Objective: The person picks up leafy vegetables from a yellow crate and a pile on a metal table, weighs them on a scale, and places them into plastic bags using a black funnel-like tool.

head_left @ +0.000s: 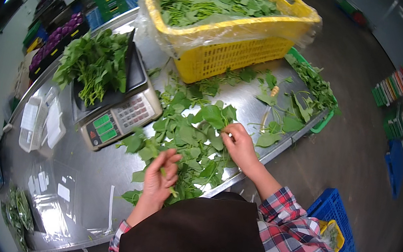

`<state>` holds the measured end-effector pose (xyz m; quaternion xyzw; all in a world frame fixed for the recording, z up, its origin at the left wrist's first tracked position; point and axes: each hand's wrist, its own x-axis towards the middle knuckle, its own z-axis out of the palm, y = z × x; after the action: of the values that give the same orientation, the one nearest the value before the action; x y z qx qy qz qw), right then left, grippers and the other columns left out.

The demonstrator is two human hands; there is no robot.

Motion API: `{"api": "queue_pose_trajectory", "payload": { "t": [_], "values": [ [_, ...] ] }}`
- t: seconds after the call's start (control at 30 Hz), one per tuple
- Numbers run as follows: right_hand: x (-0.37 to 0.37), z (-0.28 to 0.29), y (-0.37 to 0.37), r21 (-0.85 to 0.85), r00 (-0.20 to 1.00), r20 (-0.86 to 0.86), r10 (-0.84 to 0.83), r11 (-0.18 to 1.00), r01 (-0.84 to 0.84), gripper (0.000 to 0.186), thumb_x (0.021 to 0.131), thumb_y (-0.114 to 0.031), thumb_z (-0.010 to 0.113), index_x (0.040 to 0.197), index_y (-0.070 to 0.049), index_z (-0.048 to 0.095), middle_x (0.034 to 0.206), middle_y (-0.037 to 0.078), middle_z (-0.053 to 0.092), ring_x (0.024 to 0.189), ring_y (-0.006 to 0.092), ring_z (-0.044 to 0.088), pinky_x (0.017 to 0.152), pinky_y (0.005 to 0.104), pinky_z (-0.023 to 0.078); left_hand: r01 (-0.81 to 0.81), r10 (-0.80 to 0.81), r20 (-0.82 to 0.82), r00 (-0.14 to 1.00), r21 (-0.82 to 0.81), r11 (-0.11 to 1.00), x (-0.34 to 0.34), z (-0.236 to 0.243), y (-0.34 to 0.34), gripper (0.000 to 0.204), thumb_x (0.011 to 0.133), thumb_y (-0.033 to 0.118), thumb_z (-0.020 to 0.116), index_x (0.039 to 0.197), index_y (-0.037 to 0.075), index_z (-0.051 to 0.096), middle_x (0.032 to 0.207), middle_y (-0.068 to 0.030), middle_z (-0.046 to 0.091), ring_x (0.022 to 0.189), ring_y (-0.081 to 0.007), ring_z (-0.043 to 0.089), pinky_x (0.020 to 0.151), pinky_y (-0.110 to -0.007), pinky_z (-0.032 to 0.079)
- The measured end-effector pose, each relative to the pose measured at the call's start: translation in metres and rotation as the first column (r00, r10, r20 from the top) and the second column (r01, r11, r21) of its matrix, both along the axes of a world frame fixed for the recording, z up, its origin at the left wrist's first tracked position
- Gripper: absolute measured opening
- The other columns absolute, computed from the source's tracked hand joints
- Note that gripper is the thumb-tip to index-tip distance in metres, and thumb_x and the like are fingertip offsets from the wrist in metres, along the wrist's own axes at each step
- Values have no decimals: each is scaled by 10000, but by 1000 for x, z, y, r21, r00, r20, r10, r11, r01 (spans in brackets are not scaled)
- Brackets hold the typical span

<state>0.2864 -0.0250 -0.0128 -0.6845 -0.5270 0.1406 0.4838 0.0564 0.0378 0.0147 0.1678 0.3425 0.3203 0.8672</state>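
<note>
My left hand (156,176) is curled around a few stems of leafy greens (140,144). Their leaves poke out to the left and look blurred, while the cut ends show below the fingers. Farther right, my right hand (238,144) pinches a leafy sprig (215,116) between thumb and fingers, over a loose heap of green leaves (179,132) spread on the metal table. Left of the heap stands a scale (133,110) with a keypad and green displays. A bunch of greens (95,63) lies on its dark tray.
A yellow crate (238,53), lined with clear plastic and full of greens, stands at the back. A green tray (324,122) holds trimmings at the right. On the left are a white basket (32,127) and bagged greens (19,213). Blue crates (335,224) sit by my right side.
</note>
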Motion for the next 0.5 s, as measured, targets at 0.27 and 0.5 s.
{"api": "queue_pose_trajectory", "payload": {
  "t": [0.27, 0.5],
  "values": [
    [-59, 43, 8, -24, 670, 343, 659, 719, -695, 219, 698, 14, 543, 904, -56, 568, 841, 85, 529, 799, 262, 547, 665, 343, 471, 397, -267, -451, 851, 221, 891, 13, -14, 22, 292, 808, 277, 626, 963, 37, 565, 636, 7, 520, 442, -40, 409, 330, -172, 236],
    [-88, 42, 4, 98, 538, 225, 813, 530, -842, 184, 730, -3, 554, 909, -39, 569, 846, 73, 555, 778, 250, 556, 666, 328, 472, 109, -92, -235, 968, 61, 992, -10, -33, 24, 223, 830, 209, 589, 932, 21, 528, 758, -60, 564, 420, -28, 351, 313, -161, 218]
  ]
}}
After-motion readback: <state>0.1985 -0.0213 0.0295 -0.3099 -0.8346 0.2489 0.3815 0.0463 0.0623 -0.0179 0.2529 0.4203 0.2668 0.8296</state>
